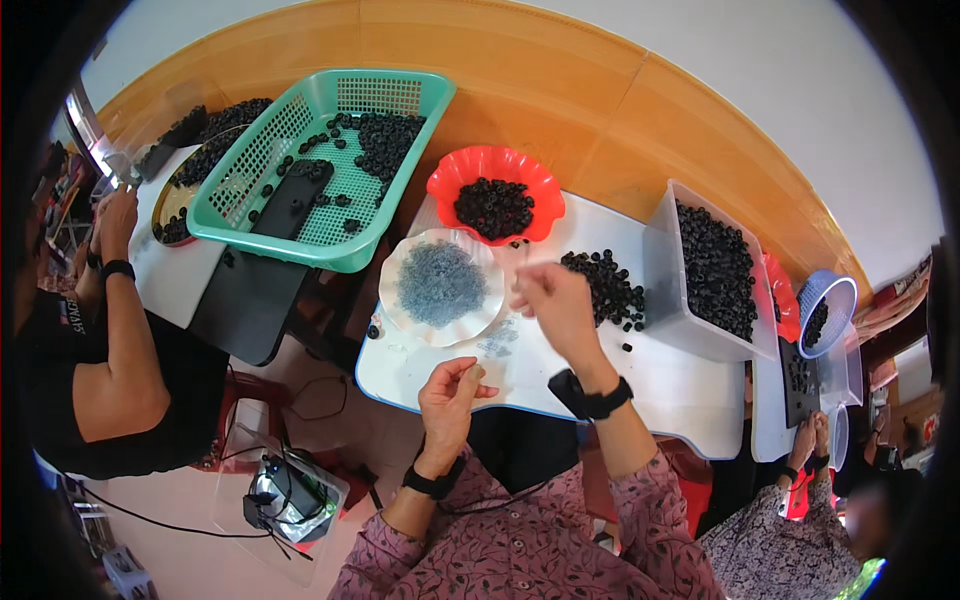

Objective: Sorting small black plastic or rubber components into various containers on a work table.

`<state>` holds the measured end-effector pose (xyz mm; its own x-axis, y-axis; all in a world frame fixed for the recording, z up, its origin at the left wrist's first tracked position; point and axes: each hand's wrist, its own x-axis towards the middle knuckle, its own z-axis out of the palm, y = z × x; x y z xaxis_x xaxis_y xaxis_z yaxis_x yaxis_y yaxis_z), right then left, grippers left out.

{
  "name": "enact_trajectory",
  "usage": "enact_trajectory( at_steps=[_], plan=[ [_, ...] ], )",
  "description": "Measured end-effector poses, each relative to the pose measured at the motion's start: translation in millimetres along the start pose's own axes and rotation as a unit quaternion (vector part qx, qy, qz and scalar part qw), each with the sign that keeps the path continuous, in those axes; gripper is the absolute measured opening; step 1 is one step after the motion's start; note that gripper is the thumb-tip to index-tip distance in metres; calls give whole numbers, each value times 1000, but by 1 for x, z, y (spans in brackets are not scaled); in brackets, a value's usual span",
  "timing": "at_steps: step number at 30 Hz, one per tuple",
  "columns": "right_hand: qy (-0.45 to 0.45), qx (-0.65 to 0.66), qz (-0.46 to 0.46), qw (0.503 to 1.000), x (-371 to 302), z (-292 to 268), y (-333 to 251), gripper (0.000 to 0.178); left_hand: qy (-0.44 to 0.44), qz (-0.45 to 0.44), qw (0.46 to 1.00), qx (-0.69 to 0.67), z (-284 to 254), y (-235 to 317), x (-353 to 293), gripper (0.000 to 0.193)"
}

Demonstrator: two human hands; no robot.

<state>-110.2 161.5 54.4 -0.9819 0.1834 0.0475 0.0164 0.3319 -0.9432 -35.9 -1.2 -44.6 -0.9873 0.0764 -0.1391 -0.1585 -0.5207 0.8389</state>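
Scalloped white dish [392, 307] heaped with small translucent pieces [440, 284]; matte black cylinders [603, 287] lie to its right. Right hand [556, 306] beside it, left hand [447, 402] in front: fingers curled, grasp indiscernible.

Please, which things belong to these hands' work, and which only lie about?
Probably work:
Round white scalloped plate bearing small bluish translucent pieces
Pile of small black cylindrical parts
Round red scalloped plastic bowl; rectangular translucent plastic bin, both holding such parts

Apparently lying about:
Heap of black cables and electronics
Greyish plastic piece, perhaps a stool
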Motion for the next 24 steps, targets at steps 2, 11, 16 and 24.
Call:
enact_trajectory(
  at_steps=[2, 11, 16, 24],
  plan=[
    [-13, -151, -49, 987, -19, -1, 26, 15, -5, -1, 1000, -7, 0, -1, 1, 17],
    [-7, -252, -86, 964, -74, 25, 49, 11, 44, 22, 998, -25, 2, -5, -2, 16],
    [12, -272, -96, 957, -75, 39, 54, 12, 40, 28, 998, -48, -1, -7, 0, 19],
    [53, -325, -114, 937, -76, 48, 51, 19, 48, 29, 997, -47, 0, -6, 0, 18]
  ],
)
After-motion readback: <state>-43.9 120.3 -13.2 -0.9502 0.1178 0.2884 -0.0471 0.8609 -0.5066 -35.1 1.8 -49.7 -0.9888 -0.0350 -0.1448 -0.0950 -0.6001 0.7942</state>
